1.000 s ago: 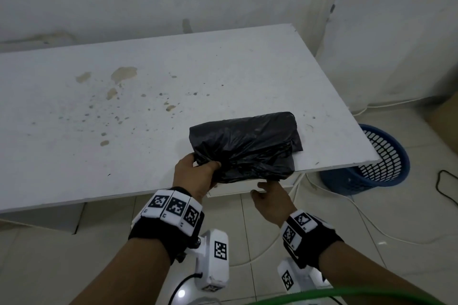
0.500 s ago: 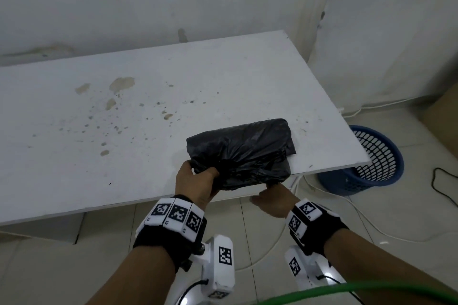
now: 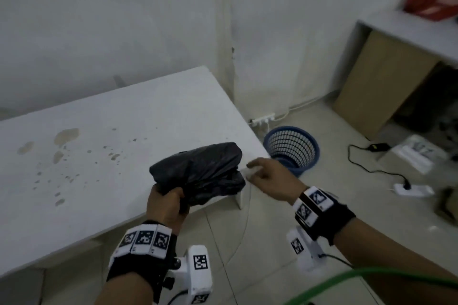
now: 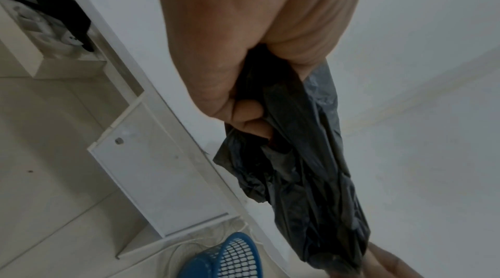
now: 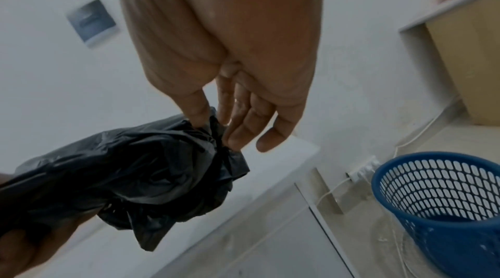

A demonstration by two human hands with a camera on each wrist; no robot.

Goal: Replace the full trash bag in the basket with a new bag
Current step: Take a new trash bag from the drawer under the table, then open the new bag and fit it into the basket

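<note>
A folded black trash bag (image 3: 203, 168) is held over the near right corner of the white table (image 3: 99, 119). My left hand (image 3: 171, 195) grips its near left end, fingers curled round the plastic (image 4: 297, 154). My right hand (image 3: 255, 168) is at the bag's right end; in the right wrist view its thumb and fingers (image 5: 235, 128) pinch a fold of the bag (image 5: 135, 171). The blue mesh basket (image 3: 292, 148) stands on the floor just right of the table, with bare mesh inside (image 5: 438, 193). It also shows in the left wrist view (image 4: 224, 259).
A power strip (image 3: 262, 120) lies by the wall behind the basket, its white cords trailing under the table. Right of the basket, a black cable (image 3: 371, 168) and a second strip (image 3: 411, 189) cross the floor. A cardboard panel (image 3: 376, 82) and a shelf stand at far right.
The view has swung right, bringing the basket and the right side of the room in. My right hand moved from under the bag's front edge to its right end. My left hand keeps its grip.
</note>
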